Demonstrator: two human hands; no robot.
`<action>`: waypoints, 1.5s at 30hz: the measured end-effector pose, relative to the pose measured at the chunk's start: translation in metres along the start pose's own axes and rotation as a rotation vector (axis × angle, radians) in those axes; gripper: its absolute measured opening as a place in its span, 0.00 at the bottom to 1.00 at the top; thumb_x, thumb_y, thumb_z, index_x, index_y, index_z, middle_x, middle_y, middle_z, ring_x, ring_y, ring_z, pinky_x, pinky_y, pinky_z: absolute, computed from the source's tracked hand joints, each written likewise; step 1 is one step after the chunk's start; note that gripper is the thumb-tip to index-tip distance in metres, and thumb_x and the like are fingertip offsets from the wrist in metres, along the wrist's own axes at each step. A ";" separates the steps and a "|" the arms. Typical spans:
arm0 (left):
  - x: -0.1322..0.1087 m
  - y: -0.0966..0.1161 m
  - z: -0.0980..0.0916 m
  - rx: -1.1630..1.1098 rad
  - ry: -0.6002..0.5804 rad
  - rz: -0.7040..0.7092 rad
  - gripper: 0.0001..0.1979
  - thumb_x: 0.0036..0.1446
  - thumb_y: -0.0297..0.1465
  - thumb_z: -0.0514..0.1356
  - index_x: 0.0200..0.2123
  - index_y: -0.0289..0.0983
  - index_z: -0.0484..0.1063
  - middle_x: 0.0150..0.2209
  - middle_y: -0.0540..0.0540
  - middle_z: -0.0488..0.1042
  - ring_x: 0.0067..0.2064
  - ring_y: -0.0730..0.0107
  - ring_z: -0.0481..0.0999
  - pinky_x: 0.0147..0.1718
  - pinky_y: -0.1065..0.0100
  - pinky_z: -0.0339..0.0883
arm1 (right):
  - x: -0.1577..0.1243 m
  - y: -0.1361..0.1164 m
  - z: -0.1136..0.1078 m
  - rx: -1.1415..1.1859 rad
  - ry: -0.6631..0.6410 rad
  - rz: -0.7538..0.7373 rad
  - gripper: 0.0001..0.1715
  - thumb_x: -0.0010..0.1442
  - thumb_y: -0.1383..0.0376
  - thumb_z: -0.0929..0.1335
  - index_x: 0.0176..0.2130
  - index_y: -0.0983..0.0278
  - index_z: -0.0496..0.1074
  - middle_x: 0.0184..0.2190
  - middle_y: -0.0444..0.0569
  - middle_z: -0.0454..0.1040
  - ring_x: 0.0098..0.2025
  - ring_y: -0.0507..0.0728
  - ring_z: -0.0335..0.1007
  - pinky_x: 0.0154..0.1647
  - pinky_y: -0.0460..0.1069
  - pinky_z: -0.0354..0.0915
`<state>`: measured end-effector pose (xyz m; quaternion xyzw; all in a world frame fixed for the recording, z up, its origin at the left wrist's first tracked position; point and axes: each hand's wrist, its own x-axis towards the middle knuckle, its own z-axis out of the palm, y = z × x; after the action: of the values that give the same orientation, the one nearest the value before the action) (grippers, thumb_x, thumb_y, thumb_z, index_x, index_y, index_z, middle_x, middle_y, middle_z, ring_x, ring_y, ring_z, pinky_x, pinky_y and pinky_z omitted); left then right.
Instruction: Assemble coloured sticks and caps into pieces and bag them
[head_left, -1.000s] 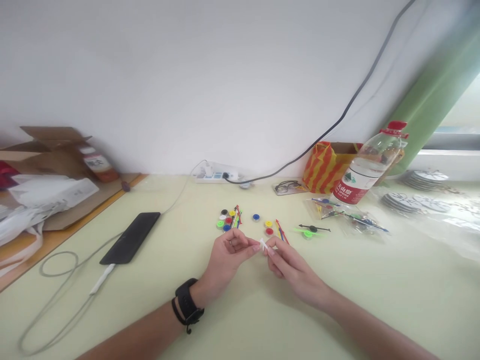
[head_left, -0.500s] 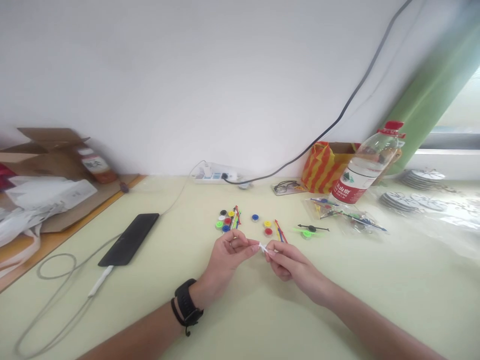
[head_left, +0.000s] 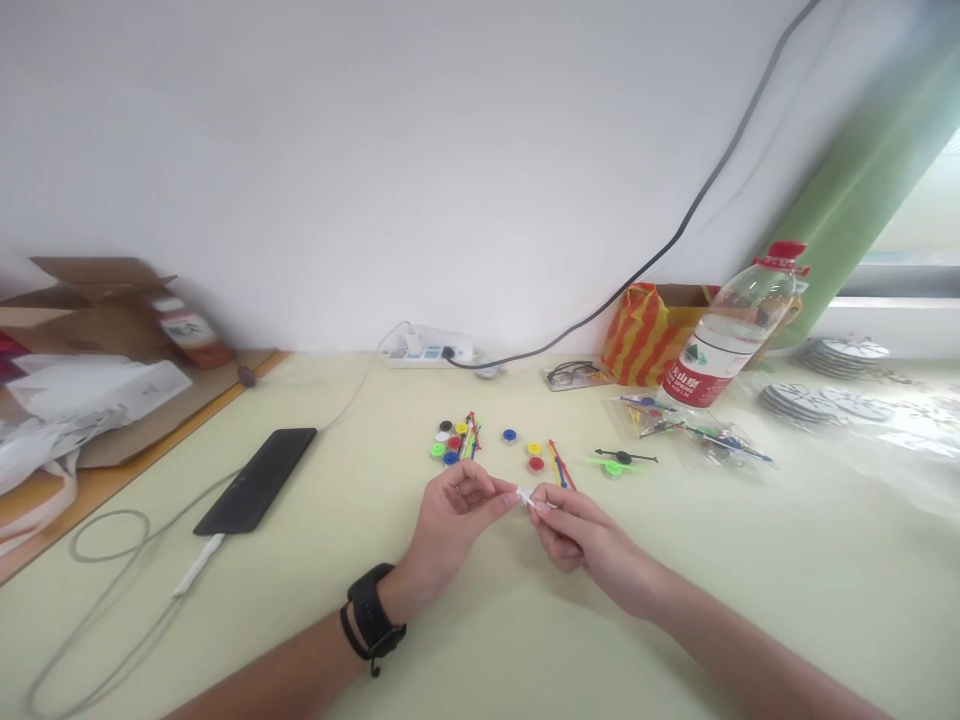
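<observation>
Between my two hands is a small white plastic piece (head_left: 524, 496), mostly covered by fingertips. My left hand (head_left: 459, 515), with a black watch on its wrist, pinches its left end. Thumb and fingers of my right hand (head_left: 581, 527) close on its right end. Just beyond lie several coloured round discs, among them a red disc (head_left: 535, 464), a yellow disc (head_left: 534, 449) and a blue disc (head_left: 510, 436). Coloured plastic arrows (head_left: 558, 464) lie beside the red disc. A black arrow and a green arrow joined on a disc (head_left: 622, 457) rest to the right.
A black phone (head_left: 256, 480) with its cable lies left. At the back are a power strip (head_left: 430, 352), glasses (head_left: 574, 375), a striped bag (head_left: 646, 335) and a large water bottle (head_left: 724, 340). Clear packets of arrows (head_left: 720, 447) lie right. A cardboard box (head_left: 97, 310) stands far left.
Both hands stay almost in place, still pinching the white piece. The whole view has shifted very slightly; the things on the table have not visibly moved.
</observation>
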<state>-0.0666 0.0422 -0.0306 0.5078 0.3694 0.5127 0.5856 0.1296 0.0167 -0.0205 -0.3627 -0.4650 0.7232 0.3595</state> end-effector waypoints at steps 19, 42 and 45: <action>0.000 0.004 -0.002 -0.067 -0.050 -0.130 0.17 0.55 0.32 0.73 0.32 0.38 0.65 0.39 0.45 0.83 0.42 0.66 0.81 0.48 0.65 0.70 | 0.001 0.009 -0.005 -0.447 0.118 -0.299 0.20 0.74 0.49 0.58 0.39 0.60 0.63 0.24 0.37 0.52 0.26 0.52 0.46 0.27 0.49 0.47; 0.000 0.003 -0.004 0.278 -0.059 0.162 0.07 0.59 0.32 0.70 0.38 0.38 0.76 0.40 0.43 0.82 0.44 0.60 0.81 0.49 0.60 0.75 | 0.003 0.007 -0.023 -0.938 0.317 -0.398 0.14 0.74 0.55 0.57 0.46 0.57 0.66 0.22 0.39 0.60 0.23 0.54 0.53 0.28 0.49 0.50; -0.001 0.002 -0.004 0.356 -0.051 0.212 0.06 0.60 0.33 0.69 0.38 0.38 0.77 0.40 0.44 0.81 0.43 0.61 0.81 0.48 0.61 0.75 | 0.004 0.008 -0.024 -0.991 0.341 -0.378 0.15 0.73 0.54 0.58 0.38 0.58 0.65 0.21 0.39 0.59 0.23 0.54 0.52 0.27 0.49 0.49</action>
<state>-0.0708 0.0416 -0.0300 0.6520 0.3837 0.4851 0.4387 0.1468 0.0280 -0.0359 -0.5107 -0.7415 0.2722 0.3396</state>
